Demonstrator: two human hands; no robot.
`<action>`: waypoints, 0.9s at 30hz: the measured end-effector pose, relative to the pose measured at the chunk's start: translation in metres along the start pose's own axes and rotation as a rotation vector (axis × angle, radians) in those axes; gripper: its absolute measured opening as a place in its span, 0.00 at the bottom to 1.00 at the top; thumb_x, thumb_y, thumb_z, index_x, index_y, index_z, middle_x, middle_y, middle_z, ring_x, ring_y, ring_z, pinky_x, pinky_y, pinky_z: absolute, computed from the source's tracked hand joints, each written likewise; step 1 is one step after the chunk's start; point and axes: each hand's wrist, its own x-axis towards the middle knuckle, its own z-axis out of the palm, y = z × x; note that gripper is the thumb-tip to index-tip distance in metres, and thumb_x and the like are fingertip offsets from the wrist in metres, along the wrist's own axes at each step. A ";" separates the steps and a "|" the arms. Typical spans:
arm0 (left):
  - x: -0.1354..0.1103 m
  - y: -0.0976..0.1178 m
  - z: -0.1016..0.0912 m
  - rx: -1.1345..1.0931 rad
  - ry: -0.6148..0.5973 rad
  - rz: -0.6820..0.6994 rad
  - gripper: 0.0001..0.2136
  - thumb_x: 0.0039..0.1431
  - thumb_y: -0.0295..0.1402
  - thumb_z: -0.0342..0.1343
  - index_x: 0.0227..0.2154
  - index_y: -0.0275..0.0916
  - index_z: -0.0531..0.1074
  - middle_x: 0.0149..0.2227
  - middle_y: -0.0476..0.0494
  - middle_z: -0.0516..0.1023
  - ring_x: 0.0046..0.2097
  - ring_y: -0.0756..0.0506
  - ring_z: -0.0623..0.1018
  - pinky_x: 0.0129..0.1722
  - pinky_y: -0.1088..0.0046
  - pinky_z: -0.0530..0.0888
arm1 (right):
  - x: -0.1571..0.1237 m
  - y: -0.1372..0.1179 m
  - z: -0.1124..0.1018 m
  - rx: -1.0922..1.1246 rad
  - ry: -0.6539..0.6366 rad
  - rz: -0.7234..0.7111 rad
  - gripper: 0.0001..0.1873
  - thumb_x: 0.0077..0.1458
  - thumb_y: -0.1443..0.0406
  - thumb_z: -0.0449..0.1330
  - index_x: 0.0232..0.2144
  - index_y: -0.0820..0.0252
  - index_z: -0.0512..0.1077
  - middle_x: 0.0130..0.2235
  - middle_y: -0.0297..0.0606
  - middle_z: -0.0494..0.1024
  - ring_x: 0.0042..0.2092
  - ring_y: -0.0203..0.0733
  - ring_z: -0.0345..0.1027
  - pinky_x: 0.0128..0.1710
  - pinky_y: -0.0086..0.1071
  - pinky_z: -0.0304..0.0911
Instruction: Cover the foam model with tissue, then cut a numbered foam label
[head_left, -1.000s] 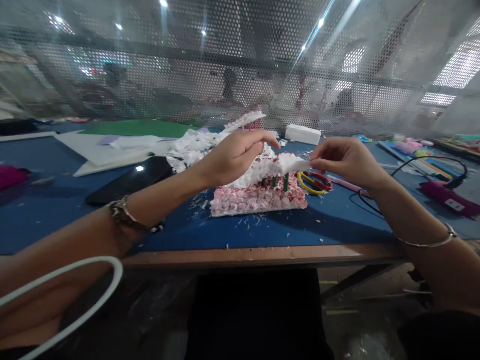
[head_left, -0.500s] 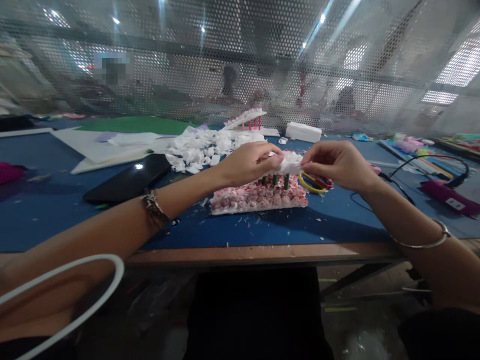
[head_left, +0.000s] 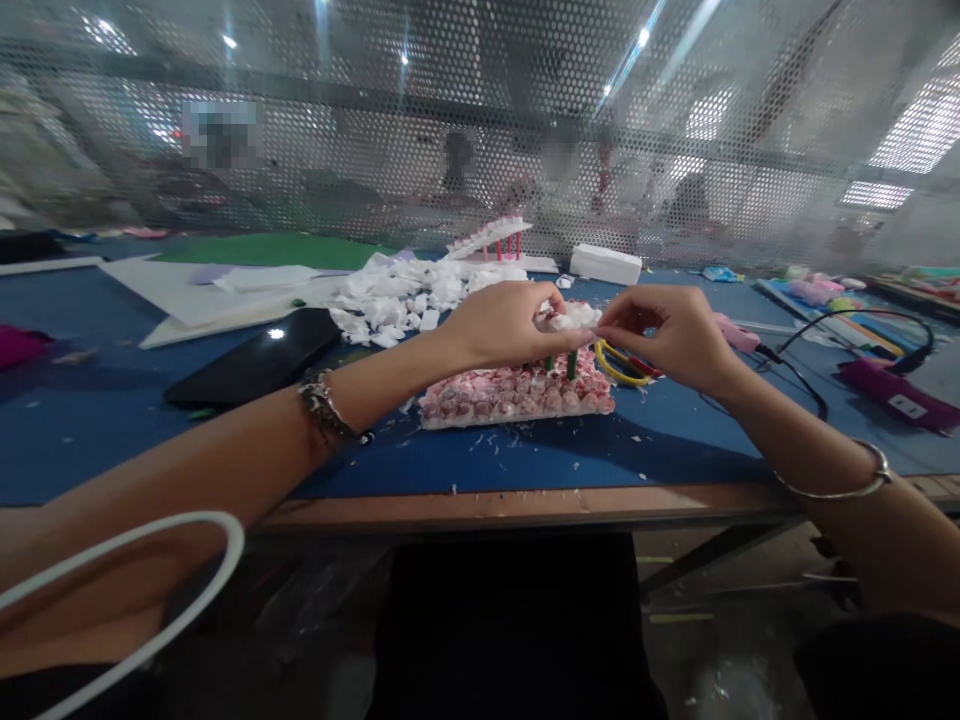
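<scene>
Over the blue table (head_left: 420, 468), left hand (head_left: 506, 328) and right hand (head_left: 667, 335) pinch the white crumpled-paper tier (head_left: 574, 318); uneven pressure could buckle its green posts (head_left: 572, 366).

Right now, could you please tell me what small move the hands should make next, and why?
Perhaps the right hand should gently press the right end of the white piece: it pinches there, while the left hand curls around its left side, above green posts.

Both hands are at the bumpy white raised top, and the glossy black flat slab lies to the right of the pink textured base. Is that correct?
The side is wrong: the head view shows the glossy black flat slab lying to the left of the pink textured base.
</scene>
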 end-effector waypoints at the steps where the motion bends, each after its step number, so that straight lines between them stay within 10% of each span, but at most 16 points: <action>1: 0.001 0.001 0.000 0.015 0.002 -0.003 0.29 0.52 0.57 0.49 0.43 0.36 0.72 0.39 0.37 0.79 0.38 0.40 0.76 0.34 0.69 0.65 | 0.000 0.001 0.000 -0.023 0.005 -0.008 0.08 0.53 0.62 0.63 0.27 0.61 0.74 0.24 0.32 0.72 0.25 0.31 0.61 0.27 0.30 0.57; 27: 0.000 0.012 -0.003 0.131 -0.036 -0.049 0.26 0.52 0.50 0.51 0.46 0.35 0.71 0.36 0.38 0.78 0.34 0.40 0.75 0.28 0.70 0.61 | 0.009 0.019 0.008 -0.123 0.024 -0.115 0.13 0.49 0.62 0.66 0.37 0.60 0.72 0.34 0.36 0.69 0.35 0.36 0.61 0.36 0.32 0.59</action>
